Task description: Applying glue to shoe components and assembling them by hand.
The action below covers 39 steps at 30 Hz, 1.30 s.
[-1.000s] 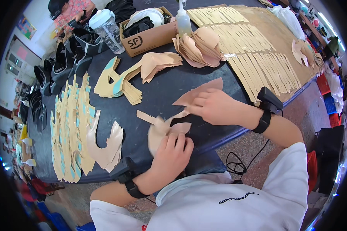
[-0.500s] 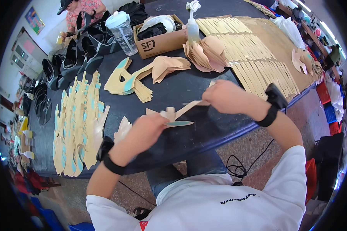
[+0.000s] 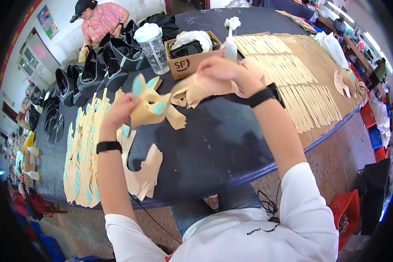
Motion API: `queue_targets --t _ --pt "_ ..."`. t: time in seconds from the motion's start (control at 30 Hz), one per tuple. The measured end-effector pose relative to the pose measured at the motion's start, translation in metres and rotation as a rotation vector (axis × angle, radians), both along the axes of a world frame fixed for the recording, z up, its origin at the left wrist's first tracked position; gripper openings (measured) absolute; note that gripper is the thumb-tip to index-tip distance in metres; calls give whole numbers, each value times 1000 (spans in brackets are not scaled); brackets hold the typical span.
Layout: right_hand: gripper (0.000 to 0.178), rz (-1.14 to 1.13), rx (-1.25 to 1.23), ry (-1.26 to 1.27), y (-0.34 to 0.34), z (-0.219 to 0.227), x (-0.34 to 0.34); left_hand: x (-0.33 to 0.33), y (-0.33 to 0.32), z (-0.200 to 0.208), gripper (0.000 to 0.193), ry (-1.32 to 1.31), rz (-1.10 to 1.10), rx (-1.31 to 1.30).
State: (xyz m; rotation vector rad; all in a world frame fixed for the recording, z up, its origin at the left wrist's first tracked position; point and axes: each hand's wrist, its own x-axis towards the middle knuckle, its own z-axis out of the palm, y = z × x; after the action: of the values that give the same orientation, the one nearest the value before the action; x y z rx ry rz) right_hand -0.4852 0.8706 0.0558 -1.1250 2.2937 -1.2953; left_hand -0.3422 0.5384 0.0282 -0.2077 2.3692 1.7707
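My left hand [image 3: 123,109], closed with its thumb on top, grips a tan shoe-upper piece [image 3: 147,116] that has blue-green patches. The piece is lifted above a stack of similar tan cut pieces [image 3: 177,120], partly covering it. From it a thin strip, blurred by motion, runs up to my right hand [image 3: 220,70], whose curled fingers appear to pinch its end. Beneath my right hand lie pinkish-tan pieces [image 3: 212,88]. More curved pinkish-tan pieces [image 3: 145,172] rest on the table near my left forearm.
Rows of tan pieces [image 3: 85,153] lie at left, and strips on a brown board [image 3: 336,78] at right. Black shoes [image 3: 89,76], a clear lidded cup [image 3: 154,54], a filled cardboard box [image 3: 187,65] and a bottle [image 3: 231,49] stand behind. A person [image 3: 102,24] sits at the far left.
Both hands have moved up and away from the table's near edge, over the stacks, carrying the tan piece. The curved pieces by my left forearm, mostly hidden before, now show.
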Motion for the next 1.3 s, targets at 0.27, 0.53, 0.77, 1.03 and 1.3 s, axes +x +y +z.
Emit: queue_targets --t 0.27,0.53,0.77,1.03,1.3 --pt "19 -30 53 -66 -17 -35 -3 34 28 34 22 92 -12 -71" --pt "21 -56 3 -45 -14 -45 0 42 23 32 23 21 67 -66" --pt "22 -90 2 -35 1 -39 15 52 37 34 22 13 50 -99" --pt "21 -14 -125 89 12 -7 49 94 31 62 24 3 -27 -216" --pt "11 92 -6 -35 -6 53 108 151 20 118 29 -109 197 -239"
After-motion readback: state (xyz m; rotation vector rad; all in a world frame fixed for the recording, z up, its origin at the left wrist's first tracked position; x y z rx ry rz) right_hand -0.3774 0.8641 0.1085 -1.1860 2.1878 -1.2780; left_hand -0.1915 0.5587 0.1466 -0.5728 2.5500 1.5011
